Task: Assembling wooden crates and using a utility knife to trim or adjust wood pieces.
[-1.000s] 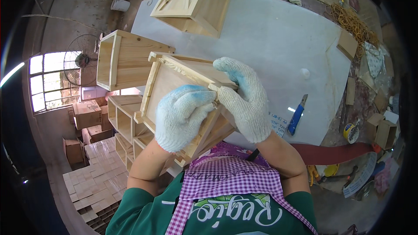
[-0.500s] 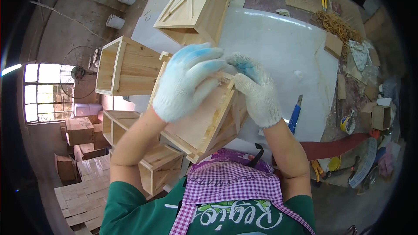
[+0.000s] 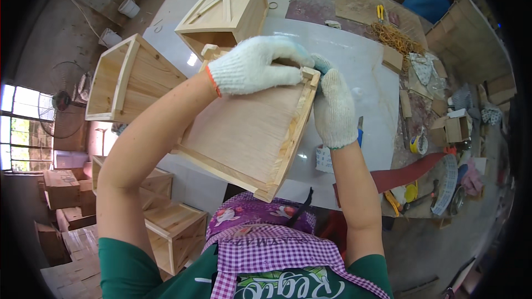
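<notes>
At the centre of the view, above the white bench [image 3: 354, 72], you hold a wooden crate [image 3: 249, 133] tipped so its plywood bottom panel faces you, framed by pale pine battens. Your left hand [image 3: 252, 66], in a white knit glove, lies across the crate's far edge at 12 o'clock, fingers curled over the batten and grasping it. Your right hand [image 3: 334, 109], gloved the same, clasps the crate's far right corner at 2 o'clock, thumb and fingers pinching the side rail.

The crate looks light for its size: thin panel, slim battens. It seems stiff along the rails, while the thin bottom panel would likely flex if pressed. The raw wood looks dry and rough, so knit gloves should hold it without slipping. The soundest hold is on the battens and corners, not the panel's middle.

At 11 o'clock a finished crate with a cross-braced side [image 3: 224, 8] stands on the bench. At 9 o'clock an open-topped crate [image 3: 127, 80] sits at the bench edge. At 7 o'clock more crates [image 3: 172, 227] are stacked below. At 3 o'clock a blue-handled tool [image 3: 359, 133] lies on the bench, partly hidden by your right wrist.
</notes>
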